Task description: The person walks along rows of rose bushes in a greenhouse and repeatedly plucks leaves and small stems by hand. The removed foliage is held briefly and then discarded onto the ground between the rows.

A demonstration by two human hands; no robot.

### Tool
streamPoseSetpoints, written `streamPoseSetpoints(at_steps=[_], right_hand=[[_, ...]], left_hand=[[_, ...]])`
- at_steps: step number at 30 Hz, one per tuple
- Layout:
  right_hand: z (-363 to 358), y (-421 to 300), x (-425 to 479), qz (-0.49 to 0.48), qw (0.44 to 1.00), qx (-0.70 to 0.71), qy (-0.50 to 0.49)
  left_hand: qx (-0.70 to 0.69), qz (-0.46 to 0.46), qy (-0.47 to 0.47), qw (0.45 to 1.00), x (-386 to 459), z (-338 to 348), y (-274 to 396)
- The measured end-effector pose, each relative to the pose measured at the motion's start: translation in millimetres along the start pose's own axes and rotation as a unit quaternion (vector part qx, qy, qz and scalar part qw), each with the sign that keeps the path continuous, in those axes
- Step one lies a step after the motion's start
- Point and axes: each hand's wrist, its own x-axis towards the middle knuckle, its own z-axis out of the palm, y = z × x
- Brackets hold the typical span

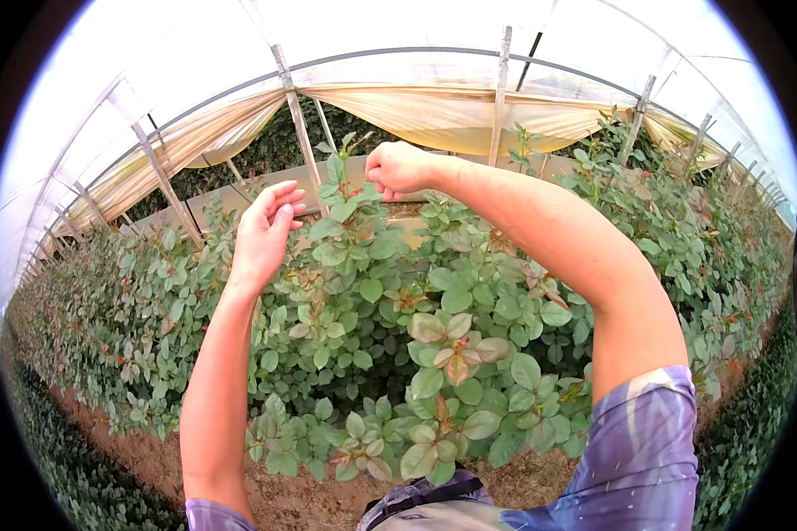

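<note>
My right hand (393, 171) is closed, with its fingers curled in, just right of the top of a tall rose shoot (337, 174). Nothing shows sticking out of it, and the inside of the fist is hidden. On the shoot's left, my left hand (273, 216) is raised with fingers loosely bent and apart, holding nothing. The shoot bears green leaves and a slim tip between my two hands. Below my forearms spreads a leafy rose bush (372, 289), with a reddish young shoot (458, 348) nearer to me.
Dense rows of roses run left (139, 312) and right (704, 265). Behind stand wooden posts (499, 99), a gathered plastic curtain (432, 113) and a low pale sheet barrier (279, 180). A bare soil path (292, 494) lies at my feet.
</note>
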Motion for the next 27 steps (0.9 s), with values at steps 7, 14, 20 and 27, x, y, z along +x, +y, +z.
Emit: streamPoseSetpoints(at_steps=[7, 14, 20, 27], right_hand=[[50, 76, 105, -0.119, 0.988, -0.038, -0.089], [61, 95, 122, -0.149, 0.981, -0.041, -0.115], [56, 98, 127, -0.132, 0.982, -0.010, -0.138], [64, 104, 117, 0.017, 0.973, 0.144, -0.177]], left_hand=[[0.140, -0.043, -0.146, 0.978, 105, 42, -78], [0.052, -0.056, -0.156, 0.985, 112, 41, -102], [0.205, 0.014, -0.119, 0.971, 117, 37, -102], [0.072, -0.053, -0.111, 0.990, 112, 48, -119]])
